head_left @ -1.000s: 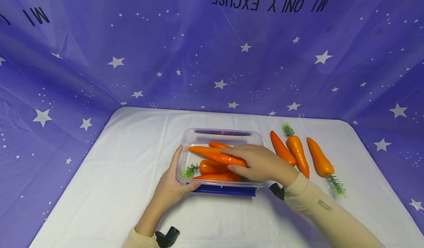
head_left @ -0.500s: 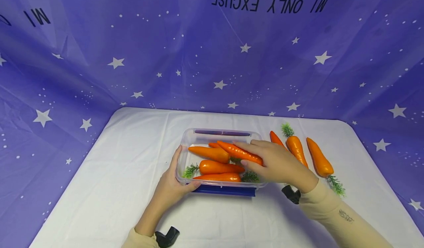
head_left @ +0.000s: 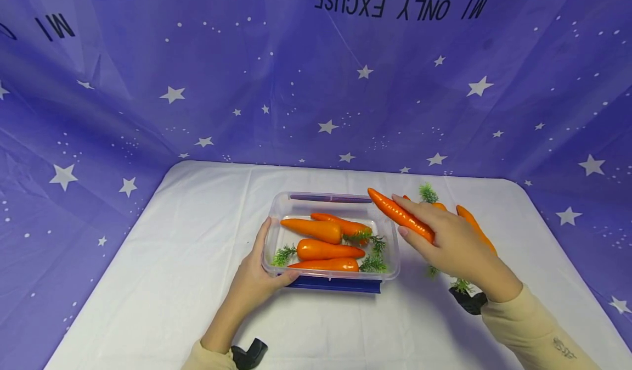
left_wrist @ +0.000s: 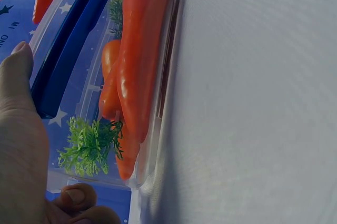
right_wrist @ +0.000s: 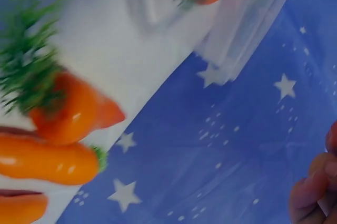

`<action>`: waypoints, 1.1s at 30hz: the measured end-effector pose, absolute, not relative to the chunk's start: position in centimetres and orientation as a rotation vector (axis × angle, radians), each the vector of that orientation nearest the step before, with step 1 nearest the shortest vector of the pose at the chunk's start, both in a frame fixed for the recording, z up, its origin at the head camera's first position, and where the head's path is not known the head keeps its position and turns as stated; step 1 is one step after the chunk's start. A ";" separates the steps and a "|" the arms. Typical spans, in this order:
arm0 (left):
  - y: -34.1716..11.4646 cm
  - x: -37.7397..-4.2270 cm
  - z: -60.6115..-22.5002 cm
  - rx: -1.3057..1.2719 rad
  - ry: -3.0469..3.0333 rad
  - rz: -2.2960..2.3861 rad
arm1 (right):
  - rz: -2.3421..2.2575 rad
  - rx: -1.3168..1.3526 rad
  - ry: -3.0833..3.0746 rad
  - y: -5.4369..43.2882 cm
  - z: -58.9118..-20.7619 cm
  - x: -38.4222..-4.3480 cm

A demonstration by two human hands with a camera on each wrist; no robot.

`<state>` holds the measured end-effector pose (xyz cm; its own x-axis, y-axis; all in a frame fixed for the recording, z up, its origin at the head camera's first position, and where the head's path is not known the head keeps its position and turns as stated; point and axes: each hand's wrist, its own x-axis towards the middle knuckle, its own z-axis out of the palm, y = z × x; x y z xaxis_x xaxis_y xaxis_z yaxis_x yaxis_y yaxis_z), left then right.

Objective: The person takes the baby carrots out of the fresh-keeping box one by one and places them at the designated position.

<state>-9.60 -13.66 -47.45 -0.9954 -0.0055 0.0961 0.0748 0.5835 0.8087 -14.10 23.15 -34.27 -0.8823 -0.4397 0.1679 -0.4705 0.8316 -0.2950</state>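
Observation:
A clear plastic food box (head_left: 333, 195) with blue clip flaps holds several orange carrots (head_left: 316, 229) with leafy green tops. My left hand (head_left: 257, 271) grips the box at its near left corner, thumb on the front rim and fingers along the left side. In the left wrist view the thumb lies beside a blue flap (left_wrist: 68, 50). My right hand (head_left: 449, 238) holds another carrot (head_left: 400, 213) between thumb and fingers, just right of the box and raised, its tip pointing up and left. The right wrist view shows only some of this hand's fingers (right_wrist: 310, 195).
To the right of the box lie more carrots (head_left: 474, 224) on the white cloth (head_left: 163, 271), partly hidden under my right hand. A purple star-printed curtain (head_left: 276, 84) stands behind and at both sides of the table.
My right hand has lifted the carrot up out of the box and moved it right, past the box's right rim. The left hand has stayed on the box.

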 end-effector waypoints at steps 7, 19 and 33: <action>-13.7 -9.7 -47.5 -0.061 -2.719 -1.388 | 0.608 0.533 -2.947 26.2 -34.9 -13.9; -13.7 -9.7 -47.6 -0.057 -2.718 -1.399 | 0.647 0.223 -3.031 32.2 -37.8 -14.9; -13.7 -9.7 -47.6 -0.055 -2.719 -1.393 | 0.546 -0.039 -3.166 38.5 -41.0 -15.7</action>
<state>-9.67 -13.74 -47.59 -0.9957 -0.0068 0.0927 0.0712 0.5847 0.8081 -15.74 38.46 -40.98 -0.9971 0.0115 -0.0747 0.0358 0.9421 -0.3335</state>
